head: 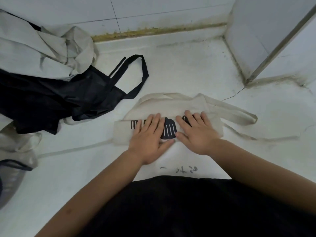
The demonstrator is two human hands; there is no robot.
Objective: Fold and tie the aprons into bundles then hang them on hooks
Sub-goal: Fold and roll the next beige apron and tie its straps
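1. Fingers [154,119] of both hands lie straight and spread. They press flat on the cloth and grip nothing.
2. Head view: the left hand [150,139] and the right hand [196,134] rest side by side, palms down, on the beige apron [153,106]. The two thumbs are near each other but apart.
3. The beige apron lies on the white tabletop [188,65], just in front of the person, folded into a long band that runs from left to right.
4. A black print [168,130] with white stripes shows on the apron between the two hands. More of the print is partly covered by the fingers, and some bars of it appear to the left of the left hand.
5. A beige strap [236,113] of this apron goes out to the right and makes a flat loop on the tabletop. A thinner tie runs below it.
6. To the left lies a black apron [51,100], crumpled. Its neck loop [143,72] is spread on the tabletop, near the upper left edge of the beige apron.
7. Behind the black apron, a pale grey apron [34,48] is heaped against the tiled wall [153,11] and partly lies over the black one.
8. At the far left edge there is a thin, half-transparent cloth [17,142]. What it is I cannot tell.
9. A dirty yellow-brown seam [153,30] runs where the tabletop meets the wall. A white column [265,31] stands at the right corner.
10. Some dark handwritten marks [179,169] are on the tabletop, between the forearms. They are too blurred to read.
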